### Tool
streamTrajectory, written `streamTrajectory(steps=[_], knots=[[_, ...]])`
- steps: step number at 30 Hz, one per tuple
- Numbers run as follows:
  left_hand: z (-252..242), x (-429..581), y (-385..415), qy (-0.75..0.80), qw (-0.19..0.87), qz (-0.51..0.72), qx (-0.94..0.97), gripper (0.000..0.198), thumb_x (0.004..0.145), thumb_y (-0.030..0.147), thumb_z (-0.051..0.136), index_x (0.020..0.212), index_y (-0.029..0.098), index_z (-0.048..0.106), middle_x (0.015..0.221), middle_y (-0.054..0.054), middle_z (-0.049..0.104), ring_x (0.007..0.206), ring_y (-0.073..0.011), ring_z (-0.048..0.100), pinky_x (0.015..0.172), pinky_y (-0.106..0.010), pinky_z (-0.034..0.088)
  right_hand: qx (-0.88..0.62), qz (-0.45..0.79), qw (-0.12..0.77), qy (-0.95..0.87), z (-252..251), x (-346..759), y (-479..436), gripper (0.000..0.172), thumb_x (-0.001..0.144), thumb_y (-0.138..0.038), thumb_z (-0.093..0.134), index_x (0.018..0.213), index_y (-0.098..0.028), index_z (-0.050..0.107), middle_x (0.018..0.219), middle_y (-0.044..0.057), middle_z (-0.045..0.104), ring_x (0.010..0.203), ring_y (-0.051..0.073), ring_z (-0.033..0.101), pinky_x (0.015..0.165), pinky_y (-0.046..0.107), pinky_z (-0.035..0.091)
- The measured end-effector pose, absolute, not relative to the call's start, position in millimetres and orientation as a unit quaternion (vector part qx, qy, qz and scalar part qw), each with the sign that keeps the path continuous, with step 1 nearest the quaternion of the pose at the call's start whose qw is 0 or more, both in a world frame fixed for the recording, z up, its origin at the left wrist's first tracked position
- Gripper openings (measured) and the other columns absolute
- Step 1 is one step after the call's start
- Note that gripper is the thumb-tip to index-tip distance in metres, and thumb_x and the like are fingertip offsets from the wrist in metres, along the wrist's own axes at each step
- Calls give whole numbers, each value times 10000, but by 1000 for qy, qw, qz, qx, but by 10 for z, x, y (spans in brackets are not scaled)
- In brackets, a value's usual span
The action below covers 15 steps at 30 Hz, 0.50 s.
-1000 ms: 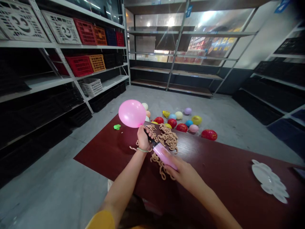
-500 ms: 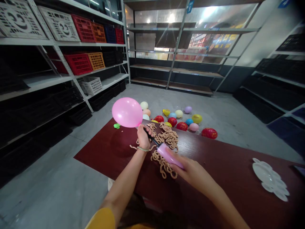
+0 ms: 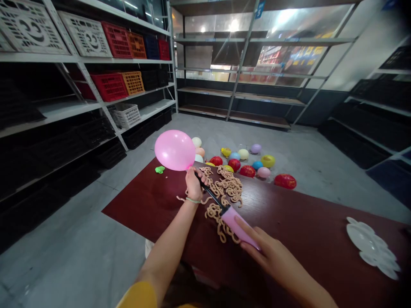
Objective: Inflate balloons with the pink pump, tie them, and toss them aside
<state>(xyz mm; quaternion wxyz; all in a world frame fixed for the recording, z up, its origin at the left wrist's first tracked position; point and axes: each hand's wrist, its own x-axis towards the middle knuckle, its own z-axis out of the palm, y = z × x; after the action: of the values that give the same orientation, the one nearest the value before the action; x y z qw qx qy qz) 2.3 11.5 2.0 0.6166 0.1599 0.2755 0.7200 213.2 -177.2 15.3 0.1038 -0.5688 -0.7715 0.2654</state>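
Note:
A pink inflated balloon (image 3: 175,149) sits over the far left part of the table, its neck at my left hand (image 3: 194,186). That hand is closed around the balloon's neck and the black front end of a hand balloon pump (image 3: 237,226). My right hand (image 3: 265,248) grips the pump's pink body, and a length of black shaft shows between the two hands. Under the pump lie piles of beige, curly, worm-like strands (image 3: 228,185). The nozzle tip inside the neck is hidden by my left fingers.
Dark red table (image 3: 295,226) bears a small green limp piece (image 3: 159,170) at left and a white scalloped tray (image 3: 369,244) at right. Several coloured balloons, including a red one (image 3: 285,181), lie on the floor beyond. Shelves with crates (image 3: 109,87) stand at left.
My right hand has drawn the pump's pink body back, down and to the right, so more black shaft shows. My left hand keeps its hold at the balloon's neck.

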Motion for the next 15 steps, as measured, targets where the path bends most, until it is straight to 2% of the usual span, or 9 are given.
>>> streamTrajectory(steps=[4,9,15], knots=[[35,16,103,275,617,721,154,159,908,302,482,786,219,424,565,64,379,367,-79,351,338,-200,297,-576,284,90,-761,256,2321,-1862,587,983,-464,425,1540,-334,295,1008,65,672,837,203,669,787,302,511],[27,90,73,274,621,715,165,194,908,316,504,766,214,418,566,61,397,382,-77,365,356,-200,315,-584,193,88,-783,384,2096,-1601,559,970,-422,447,1516,-378,338,947,51,692,778,215,682,729,300,510],[-1,104,61,261,646,696,172,216,893,318,531,747,207,416,568,59,395,384,-71,366,356,-205,317,-603,110,38,-789,320,1556,-1249,595,980,-417,427,1545,-393,241,1053,91,671,832,261,696,711,332,512]])
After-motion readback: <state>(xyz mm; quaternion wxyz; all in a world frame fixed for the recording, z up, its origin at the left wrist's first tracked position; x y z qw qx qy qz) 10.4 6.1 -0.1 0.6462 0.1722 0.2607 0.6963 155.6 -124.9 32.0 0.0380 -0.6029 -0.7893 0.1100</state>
